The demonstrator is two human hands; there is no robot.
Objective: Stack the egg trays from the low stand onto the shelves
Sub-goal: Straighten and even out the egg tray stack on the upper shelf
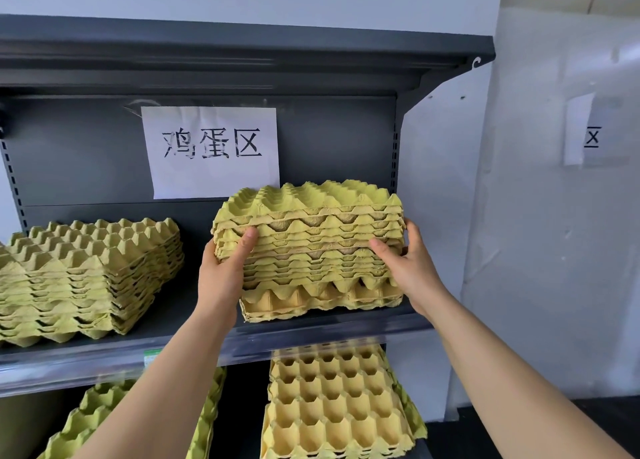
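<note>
Left hand and right hand are gripping an egg tray stack.
Thumbs are pressing its front; a neighbouring stack is sitting left, apart.

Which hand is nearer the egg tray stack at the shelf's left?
Left. The left hand grips the held tray stack at its left end, just right of the shelf stack; the right hand grips its far right end.

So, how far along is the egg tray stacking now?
Done: one pile sits left on the shelf, and more trays lie below. In hand: the left hand and right hand grip a stack at its right. Left: unclear, the low stand is not visible.
</note>
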